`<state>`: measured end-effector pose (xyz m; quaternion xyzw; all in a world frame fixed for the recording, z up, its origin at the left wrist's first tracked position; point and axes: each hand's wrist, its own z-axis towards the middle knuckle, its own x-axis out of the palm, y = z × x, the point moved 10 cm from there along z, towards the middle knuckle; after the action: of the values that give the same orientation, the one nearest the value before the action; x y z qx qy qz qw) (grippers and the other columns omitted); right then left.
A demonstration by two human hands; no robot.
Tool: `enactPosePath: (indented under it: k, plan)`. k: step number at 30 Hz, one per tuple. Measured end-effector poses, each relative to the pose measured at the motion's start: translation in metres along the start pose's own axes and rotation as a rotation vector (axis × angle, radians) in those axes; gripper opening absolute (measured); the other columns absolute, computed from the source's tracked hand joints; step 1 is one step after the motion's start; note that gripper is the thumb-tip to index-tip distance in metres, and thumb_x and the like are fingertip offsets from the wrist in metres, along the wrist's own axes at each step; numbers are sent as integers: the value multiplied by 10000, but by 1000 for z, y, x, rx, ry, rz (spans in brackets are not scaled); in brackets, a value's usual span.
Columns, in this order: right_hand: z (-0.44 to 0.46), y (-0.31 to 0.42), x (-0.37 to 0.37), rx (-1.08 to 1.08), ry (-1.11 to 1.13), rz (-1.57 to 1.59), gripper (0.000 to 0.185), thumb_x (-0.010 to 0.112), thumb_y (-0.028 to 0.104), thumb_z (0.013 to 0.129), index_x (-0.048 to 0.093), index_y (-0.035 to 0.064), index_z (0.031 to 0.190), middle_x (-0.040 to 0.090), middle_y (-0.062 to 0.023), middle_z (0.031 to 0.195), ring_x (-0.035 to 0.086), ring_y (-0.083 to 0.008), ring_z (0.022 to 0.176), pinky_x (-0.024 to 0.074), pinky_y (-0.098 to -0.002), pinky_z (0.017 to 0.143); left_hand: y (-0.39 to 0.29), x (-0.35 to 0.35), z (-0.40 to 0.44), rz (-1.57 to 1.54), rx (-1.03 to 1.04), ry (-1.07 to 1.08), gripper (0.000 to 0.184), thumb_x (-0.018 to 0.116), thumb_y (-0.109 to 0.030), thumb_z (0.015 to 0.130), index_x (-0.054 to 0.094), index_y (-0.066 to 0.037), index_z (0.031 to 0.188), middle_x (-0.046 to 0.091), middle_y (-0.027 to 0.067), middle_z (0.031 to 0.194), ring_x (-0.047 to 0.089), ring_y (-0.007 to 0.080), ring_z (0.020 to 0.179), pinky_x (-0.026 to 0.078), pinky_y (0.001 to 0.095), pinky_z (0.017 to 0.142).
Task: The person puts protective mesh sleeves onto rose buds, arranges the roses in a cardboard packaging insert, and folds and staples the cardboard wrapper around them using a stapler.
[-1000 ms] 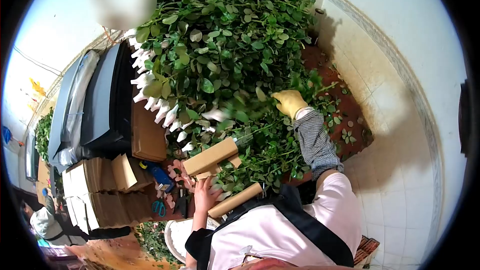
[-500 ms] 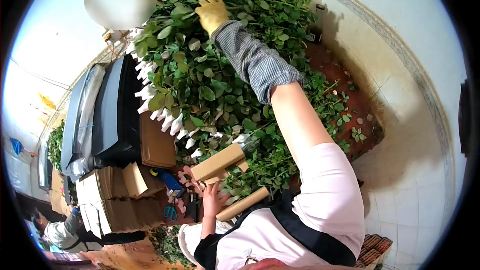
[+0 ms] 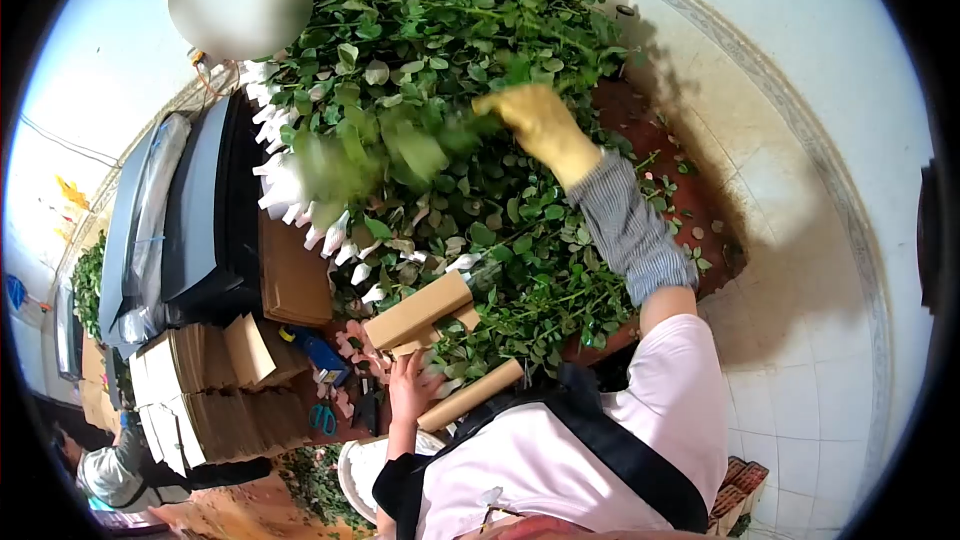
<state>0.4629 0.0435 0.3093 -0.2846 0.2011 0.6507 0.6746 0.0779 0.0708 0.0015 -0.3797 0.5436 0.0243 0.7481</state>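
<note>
My right hand (image 3: 538, 125), in a yellow glove with a grey checked sleeve, is closed round a leafy rose stem (image 3: 415, 145) that is blurred by motion. It is above a big pile of leafy rose stems (image 3: 480, 25), whose heads in white sleeves (image 3: 280, 180) point left. My bare left hand (image 3: 408, 388) lies low beside cardboard pieces (image 3: 420, 308), its fingers stretched out near a whitish bud that is partly hidden. A rolled cardboard piece (image 3: 470, 395) lies just right of this hand.
Left of the pile stand dark grey boxes or sheets (image 3: 200, 210) and stacked brown cardboard (image 3: 220, 410). Blue scissors (image 3: 322, 419) and a blue tool (image 3: 322, 355) lie near my left hand. A white bucket (image 3: 355, 480) stands below. A person (image 3: 110, 470) works at far left.
My right hand has moved from the top of the pile towards me and to the right, pulling out a rose stem. My left hand stays by the cardboard.
</note>
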Motion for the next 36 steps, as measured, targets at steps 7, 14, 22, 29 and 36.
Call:
enactPosePath:
  k: [7, 14, 22, 29, 36]
  plan:
    - [-28, 39, 7, -4, 54, -7, 336, 550, -3, 914, 668, 154, 1187, 736, -78, 1068, 705, -241, 892, 580, -404, 878, -3, -1, 2, 21, 22, -19, 671, 853, -266, 729, 605, -53, 1315, 594, 165, 1127, 579, 383, 1053, 501, 454, 909]
    - [114, -67, 6, 475, -26, -82, 444, 676, 133, 898, 582, 153, 1331, 703, -108, 1123, 656, -291, 1007, 513, -475, 922, -1, -2, 2, 13, 22, -30, 686, 859, -284, 717, 612, -52, 1314, 600, 176, 1153, 594, 392, 1047, 509, 450, 908]
    - [155, -162, 108, 729, 756, -402, 410, 767, 98, 842, 647, 73, 1234, 713, -118, 1153, 681, -285, 1070, 542, -404, 970, -4, -5, 2, -6, 8, -34, 664, 845, -266, 727, 608, -55, 1310, 602, 155, 1107, 596, 366, 1048, 499, 443, 914]
    - [187, -176, -7, 506, -54, -787, 133, 625, 84, 894, 710, 133, 984, 722, -92, 828, 714, -280, 792, 570, -385, 767, -10, -11, 5, -27, 5, -38, 647, 839, -254, 721, 612, -33, 1286, 607, 152, 1137, 598, 360, 1053, 494, 436, 926]
    - [106, -178, -118, 526, -116, -664, 528, 748, -54, 752, 669, 141, 1235, 701, -120, 1151, 662, -329, 1059, 515, -428, 998, -1, -7, 1, -47, -3, -62, 649, 854, -264, 714, 622, -41, 1278, 609, 157, 1118, 592, 365, 1023, 498, 439, 895]
